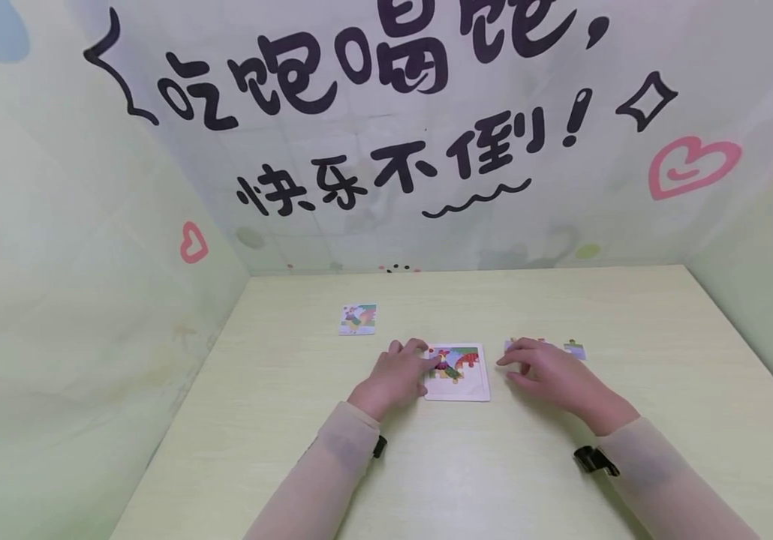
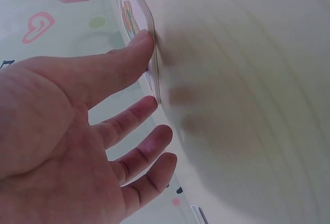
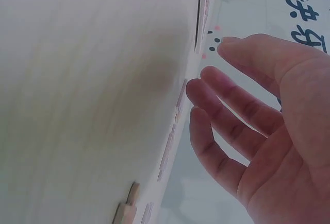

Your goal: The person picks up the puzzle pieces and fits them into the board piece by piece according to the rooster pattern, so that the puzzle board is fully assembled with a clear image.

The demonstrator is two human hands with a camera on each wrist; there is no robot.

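Note:
A square white puzzle board (image 1: 457,388) lies flat on the table, its upper part filled with joined pieces of a colourful rooster picture (image 1: 450,363). My left hand (image 1: 396,375) is at the board's left side, with the index finger reaching over the picture. In the left wrist view the thumb (image 2: 126,62) rests at the board's edge and the other fingers extend loosely. To the right of the board, my right hand (image 1: 551,375) hovers with loosely bent fingers, nothing between them. Loose puzzle pieces (image 1: 574,349) lie just behind it, partly hidden by the hand.
A small picture card (image 1: 358,319) with a rooster lies farther back on the left of the pale wooden table (image 1: 278,330). Printed cloth walls (image 1: 386,240) with large black lettering and pink hearts enclose the table at the back and sides.

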